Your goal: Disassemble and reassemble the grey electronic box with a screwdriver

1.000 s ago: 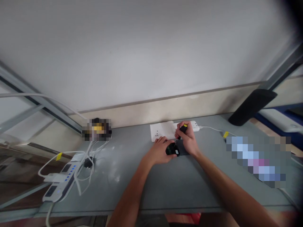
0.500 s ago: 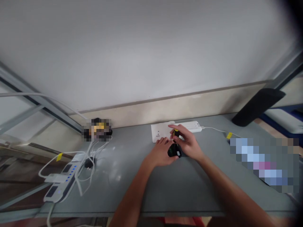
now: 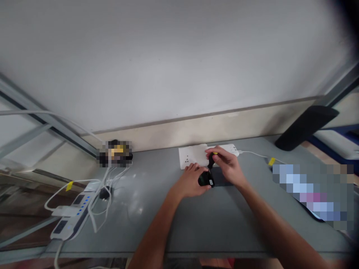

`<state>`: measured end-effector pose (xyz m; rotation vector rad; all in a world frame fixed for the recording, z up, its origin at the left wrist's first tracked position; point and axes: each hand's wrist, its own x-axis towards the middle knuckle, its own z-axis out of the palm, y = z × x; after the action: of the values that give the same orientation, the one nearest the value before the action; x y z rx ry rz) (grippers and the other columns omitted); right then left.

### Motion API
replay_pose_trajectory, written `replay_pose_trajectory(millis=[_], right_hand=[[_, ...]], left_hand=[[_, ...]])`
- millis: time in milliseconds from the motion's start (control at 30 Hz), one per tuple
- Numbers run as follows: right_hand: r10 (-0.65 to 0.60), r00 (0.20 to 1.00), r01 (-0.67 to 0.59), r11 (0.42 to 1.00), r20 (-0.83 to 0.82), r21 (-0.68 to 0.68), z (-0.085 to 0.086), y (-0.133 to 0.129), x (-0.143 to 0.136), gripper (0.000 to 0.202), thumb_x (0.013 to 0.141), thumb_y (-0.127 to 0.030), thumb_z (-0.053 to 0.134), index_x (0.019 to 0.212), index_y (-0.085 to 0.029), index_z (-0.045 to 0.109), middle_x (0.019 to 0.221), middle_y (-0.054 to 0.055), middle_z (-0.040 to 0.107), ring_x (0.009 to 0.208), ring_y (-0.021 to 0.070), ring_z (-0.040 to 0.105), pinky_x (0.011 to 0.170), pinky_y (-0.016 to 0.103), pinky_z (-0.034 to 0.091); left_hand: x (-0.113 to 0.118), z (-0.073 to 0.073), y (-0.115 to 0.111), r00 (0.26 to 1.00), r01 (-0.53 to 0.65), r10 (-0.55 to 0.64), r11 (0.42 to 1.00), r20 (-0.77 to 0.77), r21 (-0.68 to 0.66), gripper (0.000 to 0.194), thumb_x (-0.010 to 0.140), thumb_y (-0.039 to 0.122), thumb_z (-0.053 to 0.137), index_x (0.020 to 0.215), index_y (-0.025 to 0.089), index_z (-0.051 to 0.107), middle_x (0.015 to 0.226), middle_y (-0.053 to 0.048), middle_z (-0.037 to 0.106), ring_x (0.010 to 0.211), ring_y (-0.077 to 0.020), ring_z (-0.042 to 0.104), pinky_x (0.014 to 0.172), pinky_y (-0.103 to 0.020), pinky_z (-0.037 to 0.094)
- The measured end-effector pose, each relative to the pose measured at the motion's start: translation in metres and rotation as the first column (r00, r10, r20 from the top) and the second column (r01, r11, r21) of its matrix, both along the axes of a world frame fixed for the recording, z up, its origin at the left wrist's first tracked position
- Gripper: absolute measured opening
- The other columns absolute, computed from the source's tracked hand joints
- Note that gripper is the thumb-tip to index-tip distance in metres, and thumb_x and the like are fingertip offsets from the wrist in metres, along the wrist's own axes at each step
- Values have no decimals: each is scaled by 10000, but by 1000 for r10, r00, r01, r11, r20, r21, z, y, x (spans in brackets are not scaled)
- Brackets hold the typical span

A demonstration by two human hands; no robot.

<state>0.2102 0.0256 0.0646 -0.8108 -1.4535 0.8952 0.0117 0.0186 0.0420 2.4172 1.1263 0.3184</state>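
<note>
Near the middle of the grey table, my left hand (image 3: 191,182) grips a small black device (image 3: 206,179) with a white label, its fingers on the far side and thumb at the near edge. My right hand (image 3: 227,164) holds a black screwdriver with a yellow end (image 3: 211,160) nearly upright, its lower end at the device's far right edge. The tip is too small to make out. A dark flat piece (image 3: 223,176) lies beside the device, partly under my right hand. Behind the hands is a white board with small dark dots (image 3: 192,156).
A white power strip (image 3: 64,224) with looped cables is at the left, a blurred yellow and black item (image 3: 117,153) behind it. A white strip (image 3: 231,149) with a cable lies behind my right hand. A black cylinder (image 3: 305,127) and a pixelated object (image 3: 311,194) are at the right.
My right hand has moved slightly right, and the screwdriver stands more visibly, uncovering the dark flat piece. My left hand stays on the device, nearly unmoved.
</note>
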Motion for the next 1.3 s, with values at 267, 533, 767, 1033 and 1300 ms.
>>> replay_pose_trajectory(millis=[267, 533, 767, 1033, 1300], right_hand=[[5, 996, -5, 1000, -87, -4, -4, 2, 0, 201, 980, -411, 619, 925, -245, 718, 1029, 64, 643, 973, 211, 597, 815, 339, 476], [21, 993, -33, 994, -114, -102, -10, 5, 7, 250, 1029, -404, 524, 1126, -263, 707, 1011, 57, 697, 896, 208, 641, 846, 378, 492], [-143, 985, 149, 987, -97, 56, -8, 1, -7, 281, 972, -448, 615, 799, -236, 679, 933, 60, 619, 907, 216, 577, 774, 346, 460], [7, 984, -24, 995, -178, -94, -8, 1, -3, 301, 1038, -457, 472, 1012, -245, 684, 888, 50, 685, 858, 212, 611, 833, 368, 466], [-65, 994, 60, 996, -88, -61, -9, 6, 8, 295, 943, -460, 655, 763, -228, 638, 794, 20, 543, 765, 185, 527, 725, 332, 458]], left_hand=[[0, -1, 1, 1000, 5, -5, 1000, 21, -3, 536, 808, 440, 788, 1276, 303, 565, 1246, -58, 559, 1221, -301, 515, 1109, -501, 415], [1, 0, 1, 1000, 24, -24, 1000, 19, 2, 570, 797, 435, 807, 1294, 301, 563, 1258, -66, 561, 1217, -301, 520, 1104, -501, 421], [0, 0, 1, 1000, 7, -7, 1000, 7, 1, 549, 795, 440, 808, 1273, 312, 572, 1224, -57, 562, 1208, -304, 525, 1103, -500, 427], [-1, -2, 3, 1000, 15, -15, 1000, 19, -7, 561, 795, 435, 812, 1279, 304, 560, 1241, -57, 567, 1224, -293, 520, 1124, -486, 410], [-1, -1, 2, 1000, 6, -5, 1000, 31, -20, 583, 782, 437, 822, 1292, 322, 566, 1243, -47, 578, 1232, -297, 521, 1120, -491, 416]])
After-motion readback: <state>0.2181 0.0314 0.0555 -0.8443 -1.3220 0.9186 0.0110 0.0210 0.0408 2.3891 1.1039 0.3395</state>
